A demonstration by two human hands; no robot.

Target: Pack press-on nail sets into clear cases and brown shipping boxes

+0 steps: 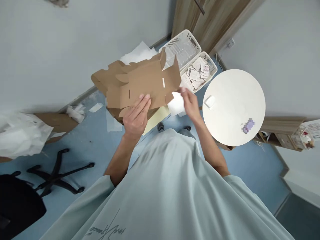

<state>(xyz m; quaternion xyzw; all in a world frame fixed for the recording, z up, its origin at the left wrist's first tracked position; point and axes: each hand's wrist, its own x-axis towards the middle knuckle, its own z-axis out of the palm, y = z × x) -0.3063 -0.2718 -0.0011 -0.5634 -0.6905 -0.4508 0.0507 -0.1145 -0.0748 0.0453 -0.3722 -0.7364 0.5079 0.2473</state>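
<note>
A brown unfolded cardboard box (147, 81) with cut flaps and slots lies in front of me, over other brown cardboard pieces (113, 78). My left hand (136, 116) rests on its near edge, fingers stretched out flat on the board. At the right end, my right hand (190, 104) has its thumb and fingers closed at the corner of a raised side flap. Below that flap shows a white sheet (176, 104). What supports the cardboard is mostly hidden beneath it.
Beyond stand two white plastic baskets, one holding clear plastic (181, 50), the other printed paper pieces (198, 75). A round white table (233, 106) is at right, with a small white object (209, 101) on it. At lower left are a black chair base (56, 175) and white bags (23, 133).
</note>
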